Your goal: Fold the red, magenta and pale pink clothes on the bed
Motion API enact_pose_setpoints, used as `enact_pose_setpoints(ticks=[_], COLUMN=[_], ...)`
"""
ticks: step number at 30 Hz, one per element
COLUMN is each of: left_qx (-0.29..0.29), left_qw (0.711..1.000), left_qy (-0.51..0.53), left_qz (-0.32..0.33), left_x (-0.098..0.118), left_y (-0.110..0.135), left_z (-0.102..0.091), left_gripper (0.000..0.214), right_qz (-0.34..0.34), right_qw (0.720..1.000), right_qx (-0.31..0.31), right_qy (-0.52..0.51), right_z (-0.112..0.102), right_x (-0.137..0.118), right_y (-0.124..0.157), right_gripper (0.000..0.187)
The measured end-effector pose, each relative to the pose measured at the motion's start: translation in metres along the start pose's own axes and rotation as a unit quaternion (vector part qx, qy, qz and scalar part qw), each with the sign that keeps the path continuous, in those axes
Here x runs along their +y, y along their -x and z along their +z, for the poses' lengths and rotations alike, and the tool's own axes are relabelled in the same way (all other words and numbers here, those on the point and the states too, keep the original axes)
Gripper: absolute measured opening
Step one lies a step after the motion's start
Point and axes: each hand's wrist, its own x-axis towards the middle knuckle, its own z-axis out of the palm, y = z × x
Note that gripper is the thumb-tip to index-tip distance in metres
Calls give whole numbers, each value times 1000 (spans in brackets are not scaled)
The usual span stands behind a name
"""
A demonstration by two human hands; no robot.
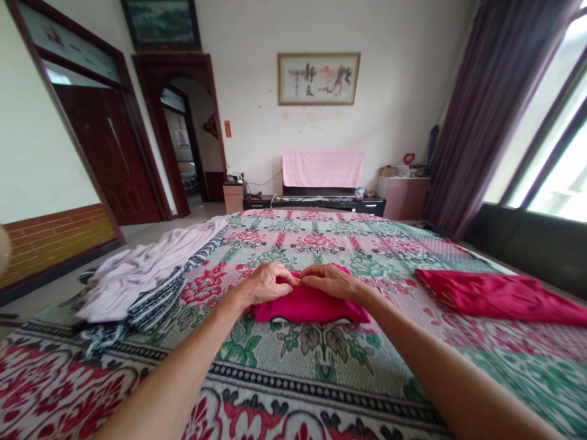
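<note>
Bedspread: flowered, spreading under and all around the pink cloth.
Pink cloth: here it lies, folded on the bedspread.
Left hand: thumb and fingers together, pinching the pink cloth's far edge!
Right hand: same pinch, same edge, just beside the left.
Red cloth: folded, out to the pink cloth's right.
Towel: pale pink, hanging well beyond the pink cloth.

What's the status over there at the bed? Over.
Left hand and right hand on pink cloth. Cloth lies on patterned bedspread. Red cloth well right, not in the way.
</note>
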Motion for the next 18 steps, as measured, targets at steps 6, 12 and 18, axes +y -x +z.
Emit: enact_pose_setpoints(ticks=[6, 12, 18], left_qx=[23, 35, 13], left_qw=[998, 998, 995], left_qy=[60, -36, -92], left_qz=[-13, -40, -21], left_x=[3, -4, -10], left_y=[1, 1, 1], left_z=[-1, 10, 16], left_gripper=[16, 17, 19], right_qz=[34, 23, -36], right_qw=[997, 998, 993], right_qx=[-72, -52, 33], right_qy=[1, 25, 107], right_z=[-7, -8, -5], right_x=[-7, 2, 5], right_y=[8, 7, 6], right_gripper=[41, 35, 24])
